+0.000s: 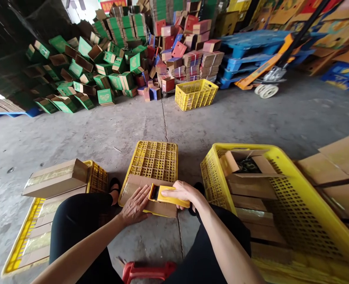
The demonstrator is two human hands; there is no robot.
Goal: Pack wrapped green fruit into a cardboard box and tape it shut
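A flat brown cardboard box [133, 185] lies on an upturned yellow crate [153, 159] between my knees. My left hand [136, 205] rests flat on the box with its fingers spread. My right hand [182, 192] grips a yellow tape dispenser [167, 196] and presses it on the box's near end, just right of my left hand.
A yellow crate [283, 161] of cardboard boxes stands at my right, with loose cartons [340, 165] beyond it. Another yellow crate [17, 244] holding taped boxes lies at my left. A red handle [147, 270] lies by my legs. Far back: green and red box piles, a yellow basket [195, 94], a pallet jack [269, 75].
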